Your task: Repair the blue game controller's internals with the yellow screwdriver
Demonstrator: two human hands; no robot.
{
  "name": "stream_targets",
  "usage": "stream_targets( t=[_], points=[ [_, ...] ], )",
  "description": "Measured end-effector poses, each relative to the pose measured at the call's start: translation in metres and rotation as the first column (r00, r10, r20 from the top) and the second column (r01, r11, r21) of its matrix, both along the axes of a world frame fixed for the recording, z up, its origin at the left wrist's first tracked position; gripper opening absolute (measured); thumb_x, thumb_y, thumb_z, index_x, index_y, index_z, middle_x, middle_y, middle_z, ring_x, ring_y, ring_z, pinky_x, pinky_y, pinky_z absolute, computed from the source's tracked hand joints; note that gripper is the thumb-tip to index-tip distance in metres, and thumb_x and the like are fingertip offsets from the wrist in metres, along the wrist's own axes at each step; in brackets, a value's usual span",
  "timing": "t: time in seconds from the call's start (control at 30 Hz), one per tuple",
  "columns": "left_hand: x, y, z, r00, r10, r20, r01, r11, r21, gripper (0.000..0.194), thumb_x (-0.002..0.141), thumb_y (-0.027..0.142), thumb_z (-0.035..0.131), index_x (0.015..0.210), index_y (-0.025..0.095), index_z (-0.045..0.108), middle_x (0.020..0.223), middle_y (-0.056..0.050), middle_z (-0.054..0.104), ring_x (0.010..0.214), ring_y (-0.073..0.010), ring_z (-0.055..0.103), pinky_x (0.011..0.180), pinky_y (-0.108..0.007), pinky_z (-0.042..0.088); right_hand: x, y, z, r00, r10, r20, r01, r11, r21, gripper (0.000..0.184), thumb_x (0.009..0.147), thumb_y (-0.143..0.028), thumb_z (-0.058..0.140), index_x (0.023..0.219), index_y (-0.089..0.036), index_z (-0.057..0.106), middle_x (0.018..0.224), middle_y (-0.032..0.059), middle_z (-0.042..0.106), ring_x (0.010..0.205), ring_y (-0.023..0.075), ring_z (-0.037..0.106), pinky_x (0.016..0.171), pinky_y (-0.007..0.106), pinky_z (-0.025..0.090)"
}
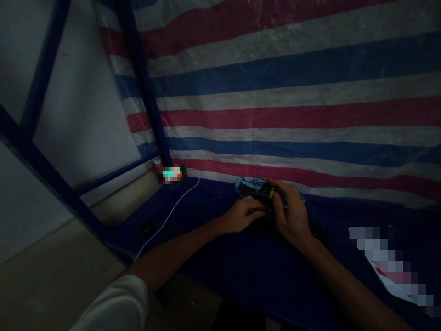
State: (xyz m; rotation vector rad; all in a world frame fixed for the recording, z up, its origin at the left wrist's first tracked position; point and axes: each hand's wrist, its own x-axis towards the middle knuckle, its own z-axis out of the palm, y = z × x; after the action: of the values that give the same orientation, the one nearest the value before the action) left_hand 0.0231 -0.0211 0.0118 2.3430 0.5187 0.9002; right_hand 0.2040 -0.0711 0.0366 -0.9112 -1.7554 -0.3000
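My right hand (292, 214) is curled round a small dark object with a yellow mark (271, 193), thumb in front and fingers over its top. The dim light hides what kind of thing it is. Just left of it, my left hand (243, 214) reaches in with thumb and fingers apart, close to or touching a black item (263, 225) below; contact cannot be made out. Behind both hands lies a light-blue patterned case or pouch (248, 185) with dark contents, partly covered by my right hand.
Both hands are over a dark blue tabletop (213, 257). At its far left a lit phone-like screen (171, 173) has a white cable (172, 209). A small black round object (147, 226) lies nearby. Papers (389, 271) lie right. Striped sheeting (275, 110) and blue frame bars (143, 78) enclose the back.
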Motion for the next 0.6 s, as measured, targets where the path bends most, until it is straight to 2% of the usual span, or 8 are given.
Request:
stream_targets(
  t=[0.13,0.3,0.5,0.6],
  points=[
    [0.0008,0.0004,-0.0003,0.999,0.002,0.039,-0.001,0.999,-0.043,0.010,0.096,0.019,0.067,0.098,0.017,0.076,0.103,-0.006,0.075,0.103,-0.0196,0.063,0.096,-0.032,0.046,-0.0023,-0.0026,0.0009,0.999,0.036,-0.022,-0.036,0.999,-0.033,0.037,0.104,-0.021,0.046,0.140,-0.027,0.051,0.129,0.0098,0.068,0.116,0.0249,0.065,0.098,0.046,0.054],
    [0.0010,0.0000,-0.0022,0.998,0.027,0.062,-0.024,0.999,-0.038,0.009,0.095,0.018,0.069,0.099,0.016,0.077,0.103,-0.006,0.076,0.099,-0.0191,0.064,0.094,-0.032,0.046,-0.0053,-0.0001,-0.0006,0.998,0.051,-0.028,-0.050,0.998,0.030,0.039,0.099,-0.022,0.059,0.137,-0.027,0.049,0.131,0.0108,0.066,0.119,0.0250,0.063,0.099,0.047,0.055],
    [0.0025,-0.0004,-0.0043,0.993,0.110,0.039,-0.110,0.994,0.004,0.008,0.093,0.021,0.072,0.099,0.016,0.075,0.099,-0.005,0.074,0.097,-0.0189,0.064,0.093,-0.031,0.045,-0.0042,0.0012,0.0029,0.997,-0.076,-0.004,0.076,0.991,0.106,0.036,0.095,-0.023,0.066,0.130,-0.025,0.056,0.122,0.0119,0.059,0.112,0.0264,0.060,0.090,0.045,0.057],
    [0.0018,0.0002,-0.0036,0.990,0.140,-0.005,-0.140,0.990,0.016,0.009,0.094,0.026,0.072,0.096,0.017,0.073,0.096,-0.004,0.072,0.095,-0.0190,0.063,0.090,-0.030,0.045,-0.0040,-0.0012,0.0037,0.997,-0.074,0.024,0.071,0.994,0.086,0.042,0.097,-0.022,0.062,0.138,-0.025,0.053,0.117,0.0107,0.062,0.106,0.0260,0.060,0.089,0.045,0.056]
  ],
)
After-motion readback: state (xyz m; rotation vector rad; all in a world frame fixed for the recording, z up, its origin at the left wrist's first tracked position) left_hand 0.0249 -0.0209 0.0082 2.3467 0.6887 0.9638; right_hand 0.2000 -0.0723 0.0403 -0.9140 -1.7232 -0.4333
